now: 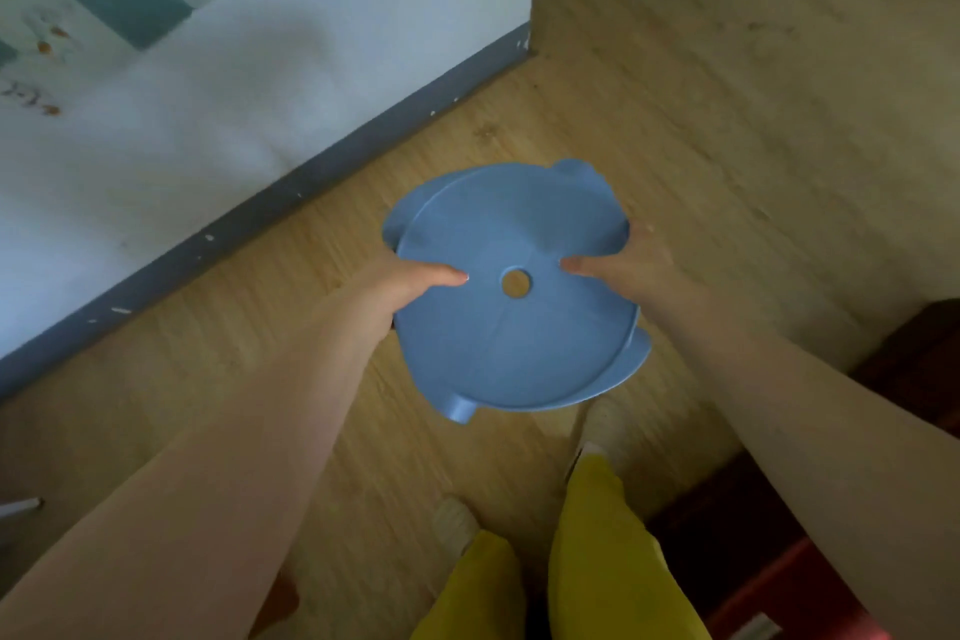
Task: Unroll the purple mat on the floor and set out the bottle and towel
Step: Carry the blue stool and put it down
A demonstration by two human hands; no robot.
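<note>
I hold a round blue plastic stool (519, 343) above the wooden floor, seen from its top, with a hole in the middle of the seat. My left hand (410, 283) grips its left rim, thumb lying across the seat. My right hand (618, 268) grips the right rim the same way. The stool's legs show as stubs at the rim. No purple mat, bottle or towel is in view.
A bed (218, 68) with a pale sheet and a grey base runs along the left. The wooden floor (675, 120) spreads out ahead and to the right. Dark red furniture (779, 561) stands at the lower right. My yellow trousers and feet are below.
</note>
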